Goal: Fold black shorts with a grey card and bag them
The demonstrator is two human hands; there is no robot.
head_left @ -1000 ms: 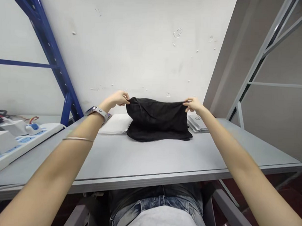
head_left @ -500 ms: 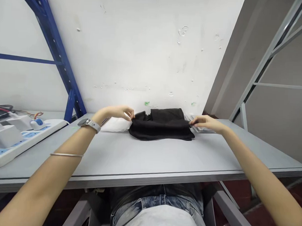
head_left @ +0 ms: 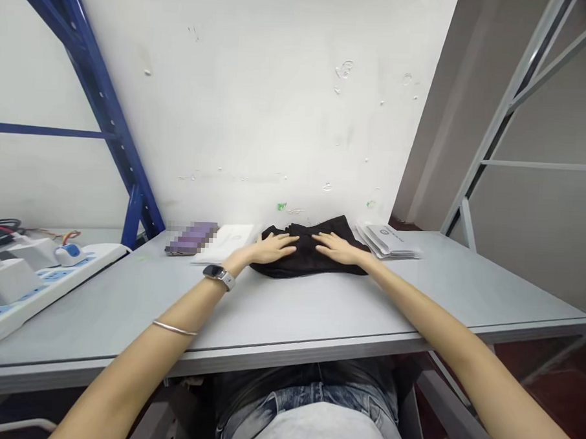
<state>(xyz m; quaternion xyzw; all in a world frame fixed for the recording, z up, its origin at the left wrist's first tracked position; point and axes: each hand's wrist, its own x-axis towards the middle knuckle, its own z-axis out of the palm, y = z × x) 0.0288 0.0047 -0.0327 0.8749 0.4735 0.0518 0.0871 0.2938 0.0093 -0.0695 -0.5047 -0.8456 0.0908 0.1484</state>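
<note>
A folded black cloth lies near the back of the grey table. My left hand rests flat on its left part, fingers spread and pointing right. On the right part lies my right hand, palm down with its fingers apart and pointing left. The two hands do not touch. Just left of the cloth are white packets, and to its right is a small stack of white printed packets.
A purple item, partly pixelated, lies at the back left. A white power strip with plugs and cables runs along the left side. Behind the table is a white wall, with a blue metal frame at left.
Both hands have let go of the cloth's side edges and moved inward, now lying flat on top. The cloth looks flatter. The purple item and the packets show more fully.
</note>
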